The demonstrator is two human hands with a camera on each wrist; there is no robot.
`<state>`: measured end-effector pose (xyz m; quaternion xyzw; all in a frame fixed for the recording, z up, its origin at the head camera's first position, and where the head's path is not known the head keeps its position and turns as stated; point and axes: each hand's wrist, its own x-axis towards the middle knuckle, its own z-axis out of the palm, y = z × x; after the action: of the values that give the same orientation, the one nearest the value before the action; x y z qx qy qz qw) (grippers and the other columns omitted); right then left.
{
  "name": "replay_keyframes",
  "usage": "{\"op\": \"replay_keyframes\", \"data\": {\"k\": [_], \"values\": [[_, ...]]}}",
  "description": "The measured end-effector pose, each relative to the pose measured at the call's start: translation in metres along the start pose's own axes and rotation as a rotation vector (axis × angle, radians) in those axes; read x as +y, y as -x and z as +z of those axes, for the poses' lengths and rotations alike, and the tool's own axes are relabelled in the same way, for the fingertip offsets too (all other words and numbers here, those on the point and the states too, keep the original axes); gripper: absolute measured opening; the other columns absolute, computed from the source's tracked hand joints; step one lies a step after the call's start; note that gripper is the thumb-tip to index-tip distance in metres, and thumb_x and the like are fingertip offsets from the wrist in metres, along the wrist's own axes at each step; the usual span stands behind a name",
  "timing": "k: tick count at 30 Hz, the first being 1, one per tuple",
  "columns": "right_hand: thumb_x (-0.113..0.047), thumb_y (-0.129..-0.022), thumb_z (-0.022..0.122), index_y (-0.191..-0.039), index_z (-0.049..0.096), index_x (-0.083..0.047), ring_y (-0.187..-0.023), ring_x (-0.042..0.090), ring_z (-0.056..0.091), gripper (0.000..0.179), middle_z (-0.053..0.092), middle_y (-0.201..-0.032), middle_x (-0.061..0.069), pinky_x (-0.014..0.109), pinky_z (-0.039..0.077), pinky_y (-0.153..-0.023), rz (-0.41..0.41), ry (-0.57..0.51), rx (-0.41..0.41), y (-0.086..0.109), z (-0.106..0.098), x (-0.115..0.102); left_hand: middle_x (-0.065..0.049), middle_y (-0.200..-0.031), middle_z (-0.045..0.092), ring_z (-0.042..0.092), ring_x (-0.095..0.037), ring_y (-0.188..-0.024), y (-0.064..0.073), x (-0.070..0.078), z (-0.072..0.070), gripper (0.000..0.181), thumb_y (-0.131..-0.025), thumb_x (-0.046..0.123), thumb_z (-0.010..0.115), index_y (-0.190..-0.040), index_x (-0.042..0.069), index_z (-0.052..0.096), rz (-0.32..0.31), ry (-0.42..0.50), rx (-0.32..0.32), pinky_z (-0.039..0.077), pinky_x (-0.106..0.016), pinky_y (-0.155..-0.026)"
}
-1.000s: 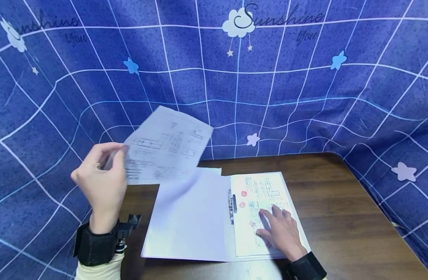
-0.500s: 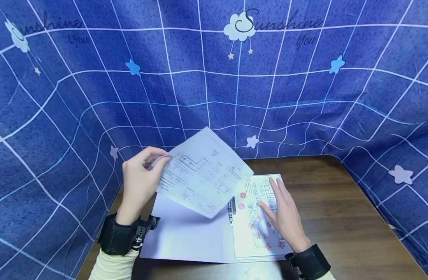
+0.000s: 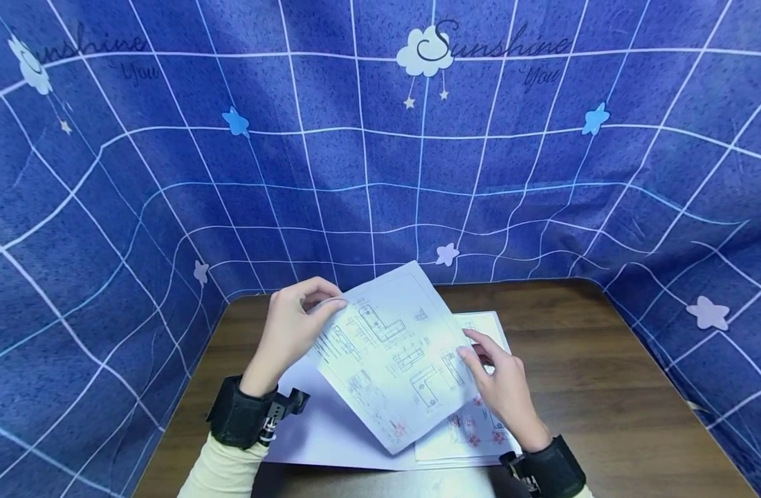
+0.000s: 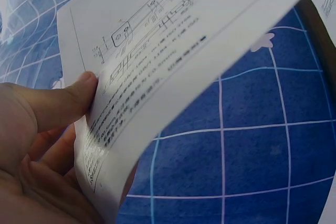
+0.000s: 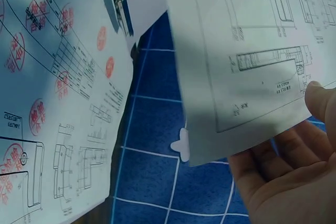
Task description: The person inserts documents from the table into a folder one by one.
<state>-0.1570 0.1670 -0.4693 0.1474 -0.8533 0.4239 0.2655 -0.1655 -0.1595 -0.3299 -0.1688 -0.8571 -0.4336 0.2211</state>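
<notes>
A printed sheet of paper with technical drawings [image 3: 389, 353] is held tilted above an open white folder [image 3: 306, 422]. My left hand [image 3: 288, 333] pinches its upper left edge, thumb on the printed face, as the left wrist view also shows. At the opposite edge my right hand [image 3: 506, 389] has the paper between thumb and fingers, the fingers lying beneath in the right wrist view. Below, on the folder's right side, lies a stack of printed pages with red stamps [image 3: 461, 436], partly covered by the raised sheet. The folder's metal clip [image 5: 121, 6] shows in the right wrist view.
A brown wooden table [image 3: 598, 387] carries the folder. Blue curtain cloth [image 3: 380, 159] with a white grid and stars hangs behind and along both sides. Black straps [image 3: 240, 413] are worn round both wrists.
The left hand has carried the sheet rightward and lower over the folder. The right hand has lifted off the stacked pages and taken hold of the sheet's right edge.
</notes>
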Motion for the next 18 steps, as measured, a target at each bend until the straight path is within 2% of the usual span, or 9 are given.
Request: {"op": "replay_keyframes", "data": {"k": [2,5,10,18], "values": [[-0.012,-0.095,0.075,-0.123,0.073,-0.007,-0.07,0.009,0.066,0.029,0.073,-0.081,-0.003,0.033,0.058,-0.067,0.015,-0.007,-0.005,0.001,-0.001,-0.001,0.007,-0.079,0.076,0.066,-0.01,-0.065,0.001,0.0,0.002,0.006,-0.09,0.009,0.08,-0.093,0.013,0.077,-0.006,-0.007,-0.02,0.049,-0.025,-0.066],[-0.012,-0.095,0.075,-0.111,0.076,-0.007,-0.064,0.005,0.058,0.017,0.071,-0.077,-0.007,0.025,0.051,-0.06,0.031,-0.017,-0.017,0.003,-0.001,-0.002,0.008,-0.08,0.076,0.067,-0.009,-0.068,0.002,0.0,0.004,0.005,-0.09,0.009,0.079,-0.093,0.013,0.077,-0.013,-0.014,-0.038,0.05,-0.027,-0.07],[-0.013,-0.096,0.074,-0.095,0.078,-0.009,-0.063,0.005,0.055,0.006,0.071,-0.078,-0.006,0.022,0.047,-0.056,0.032,-0.037,-0.021,0.003,0.0,-0.002,0.007,-0.082,0.077,0.067,-0.009,-0.07,0.001,-0.002,0.006,0.005,-0.09,0.01,0.08,-0.094,0.013,0.077,-0.024,-0.018,-0.045,0.051,-0.03,-0.074],[-0.013,-0.096,0.074,-0.094,0.079,-0.009,-0.061,0.006,0.053,0.007,0.069,-0.076,-0.006,0.022,0.045,-0.055,0.052,-0.057,-0.007,0.005,-0.001,0.001,0.008,-0.08,0.076,0.069,-0.008,-0.072,-0.001,-0.008,0.011,0.006,-0.09,0.013,0.08,-0.093,0.009,0.077,-0.004,-0.026,-0.037,0.052,-0.03,-0.075]]}}
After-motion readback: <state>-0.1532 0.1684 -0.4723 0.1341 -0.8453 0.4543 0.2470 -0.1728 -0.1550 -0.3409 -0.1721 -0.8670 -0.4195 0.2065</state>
